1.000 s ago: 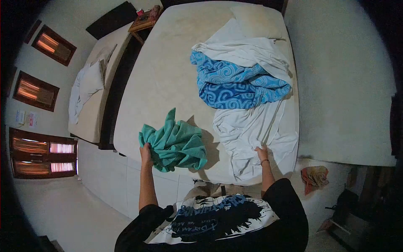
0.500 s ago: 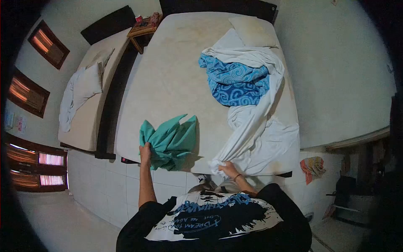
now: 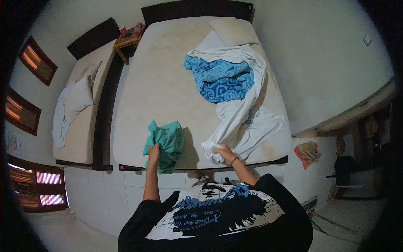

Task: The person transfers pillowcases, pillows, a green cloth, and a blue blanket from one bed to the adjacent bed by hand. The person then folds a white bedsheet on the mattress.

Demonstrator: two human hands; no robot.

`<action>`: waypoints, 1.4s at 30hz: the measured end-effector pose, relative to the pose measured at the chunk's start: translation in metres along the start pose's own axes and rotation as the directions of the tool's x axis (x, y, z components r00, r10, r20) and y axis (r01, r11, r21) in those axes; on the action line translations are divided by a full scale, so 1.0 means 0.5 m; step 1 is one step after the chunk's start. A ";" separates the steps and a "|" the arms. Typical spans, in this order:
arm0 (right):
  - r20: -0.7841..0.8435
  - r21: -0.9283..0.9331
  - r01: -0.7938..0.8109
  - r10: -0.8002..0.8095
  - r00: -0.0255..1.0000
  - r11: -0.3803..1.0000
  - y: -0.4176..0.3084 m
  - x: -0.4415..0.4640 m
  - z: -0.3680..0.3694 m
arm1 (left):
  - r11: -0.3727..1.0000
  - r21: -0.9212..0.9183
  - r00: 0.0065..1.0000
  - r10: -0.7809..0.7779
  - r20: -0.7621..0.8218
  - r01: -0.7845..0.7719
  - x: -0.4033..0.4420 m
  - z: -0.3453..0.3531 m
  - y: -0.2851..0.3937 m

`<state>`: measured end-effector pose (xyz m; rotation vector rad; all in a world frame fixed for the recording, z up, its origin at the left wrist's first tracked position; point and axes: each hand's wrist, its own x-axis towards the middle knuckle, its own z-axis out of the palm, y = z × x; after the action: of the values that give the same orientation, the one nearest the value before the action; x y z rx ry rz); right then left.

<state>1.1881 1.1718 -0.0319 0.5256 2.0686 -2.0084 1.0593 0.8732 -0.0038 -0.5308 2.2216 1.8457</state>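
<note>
A bunched green cloth [image 3: 170,140] hangs from my left hand [image 3: 154,153], which is closed on it above the near edge of the large bare mattress [image 3: 157,71]. My right hand [image 3: 225,153] grips the gathered end of a white sheet [image 3: 231,126] at the same edge. From there the sheet runs up the right side of the bed in a twisted strip. Crumpled blue cloth with a swirl pattern [image 3: 222,80] lies partly wrapped by the sheet. Beyond it rests a stained, pale pillow [image 3: 233,31], which the sheet's far end touches.
On the left stands a narrower bed [image 3: 79,143] with a pillow [image 3: 78,94] and white cloth. A small wooden table [image 3: 128,40] sits between the headboards. A colourful cloth [image 3: 307,154] lies on the tiled floor at the right.
The green cloth has swung into a more compact bundle in my left hand. My right hand has lifted the sheet's end slightly, pulling it into a tighter bunch. The camera view has shifted.
</note>
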 end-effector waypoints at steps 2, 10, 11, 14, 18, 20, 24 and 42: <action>-0.190 0.285 0.020 0.036 0.981 0.958 -0.056 -0.042 -0.030 | 0.999 0.040 0.998 -0.009 0.066 0.006 -0.071 0.048 0.066; -0.720 0.257 0.200 0.050 0.692 0.946 0.042 -0.221 -0.374 | 0.998 0.061 0.972 0.016 0.235 -0.031 -0.214 0.248 0.066; -0.728 0.212 0.245 -0.014 0.685 0.946 0.075 -0.256 -0.423 | 0.999 0.044 0.957 0.007 0.290 -0.021 -0.257 0.276 0.079; -0.734 0.191 0.322 -0.082 0.674 0.927 0.141 -0.393 -0.527 | 0.996 0.078 0.953 -0.065 0.297 0.044 -0.355 0.365 0.088; -0.702 0.326 0.211 0.087 0.707 0.921 0.224 -0.573 -0.612 | 1.000 0.015 0.948 0.005 0.318 -0.011 -0.456 0.491 0.075; -0.746 0.302 0.130 0.149 0.649 0.944 0.258 -0.653 -0.618 | 1.000 0.018 0.952 0.008 0.305 -0.014 -0.483 0.524 0.076; -0.754 0.391 0.147 0.225 0.618 0.909 0.329 -0.737 -0.634 | 0.998 0.016 0.928 0.054 0.369 -0.064 -0.538 0.628 0.083; -0.540 0.233 -0.036 0.160 0.826 0.972 0.342 -0.645 -1.061 | 0.984 -0.130 0.862 0.168 0.478 -0.119 -0.536 1.136 0.237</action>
<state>1.6008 1.6661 -0.0370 1.3813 2.0474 -2.2146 1.2168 1.4848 0.0927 0.0970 1.8756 1.8999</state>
